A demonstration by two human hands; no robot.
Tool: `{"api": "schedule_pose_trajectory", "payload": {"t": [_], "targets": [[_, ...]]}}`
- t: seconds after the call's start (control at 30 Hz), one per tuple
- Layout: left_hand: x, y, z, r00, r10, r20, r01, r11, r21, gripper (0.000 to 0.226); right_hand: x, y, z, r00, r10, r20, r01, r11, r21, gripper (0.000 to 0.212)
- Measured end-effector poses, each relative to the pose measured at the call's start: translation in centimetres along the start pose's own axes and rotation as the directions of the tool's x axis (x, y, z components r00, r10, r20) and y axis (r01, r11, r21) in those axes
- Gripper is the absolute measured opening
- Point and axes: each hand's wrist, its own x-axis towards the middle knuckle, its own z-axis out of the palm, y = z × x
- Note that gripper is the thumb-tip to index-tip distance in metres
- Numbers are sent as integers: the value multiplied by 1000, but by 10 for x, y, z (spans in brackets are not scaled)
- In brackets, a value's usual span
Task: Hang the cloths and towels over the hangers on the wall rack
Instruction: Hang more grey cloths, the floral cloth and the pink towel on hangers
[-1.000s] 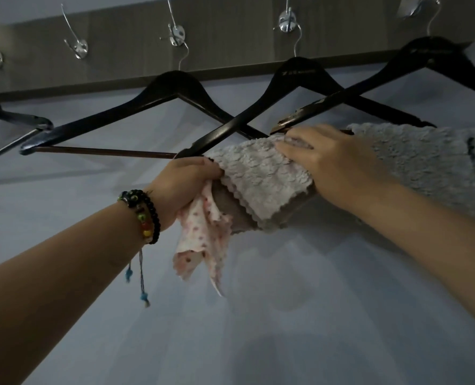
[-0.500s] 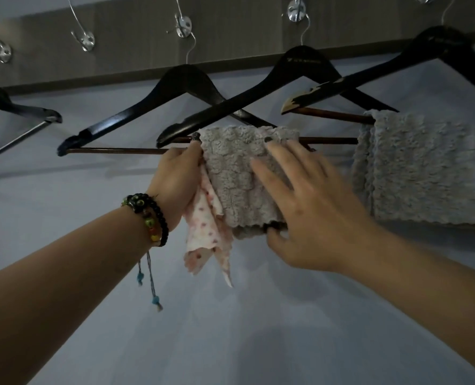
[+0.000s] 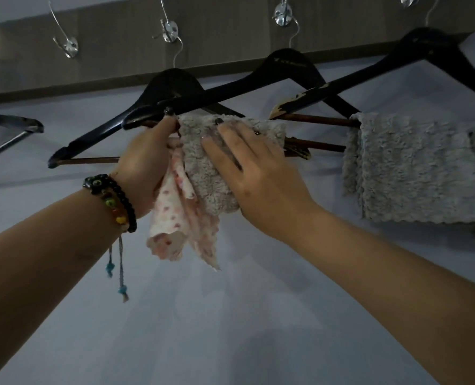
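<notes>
Right hand (image 3: 261, 173) lies flat, fingers straight, pressing the grey towel (image 3: 211, 168) draped over the middle hanger's bar (image 3: 314, 144). Left hand (image 3: 147, 159) pinches the towel's edge while clutching a pink spotted cloth (image 3: 180, 229). Another grey towel (image 3: 414, 168) hangs on the right hanger (image 3: 397, 65).

My single head-worn camera tilts up, close to the pale grey wall (image 3: 258, 315); the dark wooden hook rack (image 3: 216, 31) spans ten to two o'clock.

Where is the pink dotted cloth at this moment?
In the head view, left of centre, the pink dotted cloth hangs from the left hand, beside the small grey towel under the right hand.
</notes>
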Motion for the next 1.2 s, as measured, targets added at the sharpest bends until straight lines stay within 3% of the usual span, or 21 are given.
{"api": "schedule_pose_trajectory", "payload": {"t": [0.13,0.3,0.43,0.53,0.67,0.87,1.0,1.13,1.2], "targets": [[11,11,-17,998,-46,-51,46,999,2,38,-3,0,6,997,80,-1,-80,991,-105,46],[23,22,-27,990,-32,-134,37,999,33,24,-19,15,3,963,238,122,-217,962,-165,54],[32,27,-36,991,-3,-136,14,997,77,26,-40,33,-8,890,356,287,-292,925,-241,93],[41,22,-45,988,98,-121,-75,980,185,27,-57,47,-11,836,436,333,-341,888,-307,102],[44,5,-44,991,112,-68,-100,983,155,27,-82,56,-14,803,446,396,-350,889,-294,115],[17,-15,-13,996,-5,-94,7,1000,17,26,-118,40,-27,731,454,510,-375,891,-256,105],[-13,-34,9,997,-26,-69,27,999,22,22,-132,27,-51,689,485,538,-468,865,-180,102],[-43,-55,36,996,1,-84,1,1000,23,24,-136,4,-77,756,503,418,-559,829,13,78],[-61,-65,50,996,-7,-84,6,1000,-13,26,-139,-13,-92,749,572,334,-648,738,189,57]]}}
